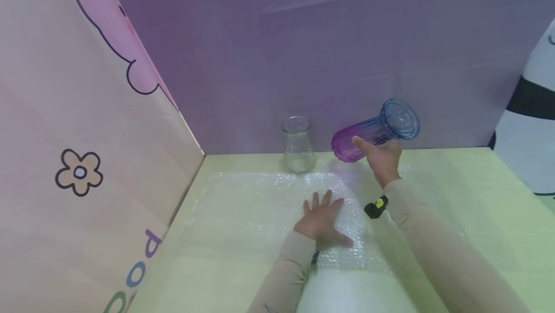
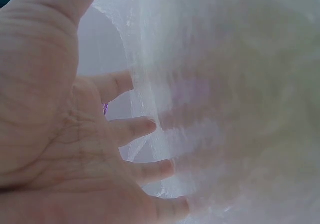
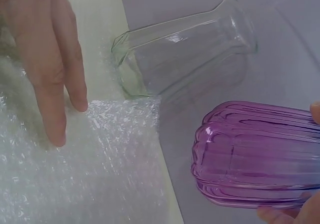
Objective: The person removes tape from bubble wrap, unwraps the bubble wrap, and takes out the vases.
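Note:
A ribbed glass vase (image 1: pixel 364 135), purple at its base and blue at its flared rim, is tilted on its side above the back of the table. My right hand (image 1: pixel 385 159) grips it around the middle, and the right wrist view shows its purple base (image 3: pixel 250 156) close up. Spread flat, my left hand (image 1: pixel 322 220) rests on a sheet of bubble wrap (image 1: pixel 247 207). Its straight fingers (image 2: pixel 135 129) touch the clear plastic in the left wrist view. Just behind the sheet stands a clear glass vase (image 1: pixel 299 147), upright and apart from both hands.
The pale yellow table (image 1: pixel 459 216) ends against a purple backdrop (image 1: pixel 303 53). On the left rises a printed panel (image 1: pixel 108 159) with a flower and letters. A black-and-white printed figure (image 1: pixel 529 125) is at the right edge.

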Available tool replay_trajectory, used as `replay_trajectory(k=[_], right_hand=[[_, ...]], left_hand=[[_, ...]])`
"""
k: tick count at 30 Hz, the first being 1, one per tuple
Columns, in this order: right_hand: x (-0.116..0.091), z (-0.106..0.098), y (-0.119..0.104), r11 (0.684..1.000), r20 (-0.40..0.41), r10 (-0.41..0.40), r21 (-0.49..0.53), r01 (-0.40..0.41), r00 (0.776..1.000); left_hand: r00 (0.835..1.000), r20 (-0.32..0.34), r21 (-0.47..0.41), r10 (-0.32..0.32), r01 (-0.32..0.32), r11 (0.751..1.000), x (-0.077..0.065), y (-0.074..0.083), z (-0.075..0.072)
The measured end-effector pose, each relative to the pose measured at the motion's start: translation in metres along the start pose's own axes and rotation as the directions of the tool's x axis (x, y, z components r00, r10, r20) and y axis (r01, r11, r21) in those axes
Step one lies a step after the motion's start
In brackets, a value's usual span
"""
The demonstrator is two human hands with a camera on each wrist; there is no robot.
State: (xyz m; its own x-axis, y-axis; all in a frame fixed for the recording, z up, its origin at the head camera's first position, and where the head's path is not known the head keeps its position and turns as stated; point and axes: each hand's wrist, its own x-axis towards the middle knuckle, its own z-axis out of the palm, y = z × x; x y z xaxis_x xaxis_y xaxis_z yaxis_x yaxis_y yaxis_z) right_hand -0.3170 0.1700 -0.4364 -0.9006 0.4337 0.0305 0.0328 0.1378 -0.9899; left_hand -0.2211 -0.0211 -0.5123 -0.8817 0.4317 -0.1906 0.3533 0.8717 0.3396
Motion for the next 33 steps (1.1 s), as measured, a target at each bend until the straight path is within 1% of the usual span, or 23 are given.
replay_trajectory(k=[7, 14, 23, 26, 33], right_hand=[[0.002, 0.004, 0.003, 1.000, -0.005, -0.016, -0.015, 0.016, 1.000], [0.005, 0.008, 0.008, 0.999, -0.019, -0.042, -0.032, 0.041, 0.999], [0.008, 0.009, 0.019, 0.999, 0.004, 0.002, -0.052, -0.001, 1.000], [0.008, 0.009, 0.022, 0.998, 0.010, 0.003, -0.063, -0.002, 1.000], [0.009, 0.013, 0.026, 0.999, -0.013, -0.001, -0.051, 0.000, 1.000]], left_hand=[[1.000, -0.005, 0.006, 0.003, -0.003, 1.000, 0.000, 0.001, -0.002], [1.000, 0.007, 0.003, -0.004, 0.004, 1.000, -0.002, 0.002, -0.004], [1.000, 0.008, 0.017, -0.007, 0.007, 1.000, -0.001, 0.003, -0.003], [1.000, 0.005, 0.029, -0.009, 0.009, 1.000, -0.001, 0.003, -0.002], [1.000, -0.004, 0.048, -0.013, 0.013, 0.999, -0.002, 0.002, -0.003]])
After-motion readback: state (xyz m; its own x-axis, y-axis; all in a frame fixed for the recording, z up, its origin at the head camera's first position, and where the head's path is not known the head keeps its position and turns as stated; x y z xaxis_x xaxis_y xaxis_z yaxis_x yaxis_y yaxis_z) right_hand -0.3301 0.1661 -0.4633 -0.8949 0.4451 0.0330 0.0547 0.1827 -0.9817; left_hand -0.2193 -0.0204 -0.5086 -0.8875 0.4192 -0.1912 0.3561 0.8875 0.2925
